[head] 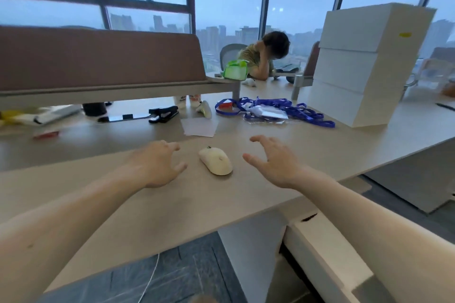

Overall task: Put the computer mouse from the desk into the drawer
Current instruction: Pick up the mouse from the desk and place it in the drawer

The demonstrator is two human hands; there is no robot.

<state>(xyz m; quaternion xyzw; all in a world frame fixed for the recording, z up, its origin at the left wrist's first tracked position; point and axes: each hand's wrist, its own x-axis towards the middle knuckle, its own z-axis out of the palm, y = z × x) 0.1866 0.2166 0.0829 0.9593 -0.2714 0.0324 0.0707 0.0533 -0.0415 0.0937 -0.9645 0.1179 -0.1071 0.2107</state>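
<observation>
A cream-white computer mouse lies on the beige desk, a little back from the front edge. My left hand hovers just left of it, fingers loosely spread and holding nothing. To the mouse's right, my right hand is held above the desk with fingers apart and curved, a short gap from the mouse. Below the desk's front edge at the lower right stands a white drawer unit; I see only its top and cannot tell whether a drawer is open.
Behind the mouse lie a sheet of paper, a black stapler and a tangle of blue lanyards. A stack of white boxes stands at the right. A brown divider panel spans the back left. A person sits beyond.
</observation>
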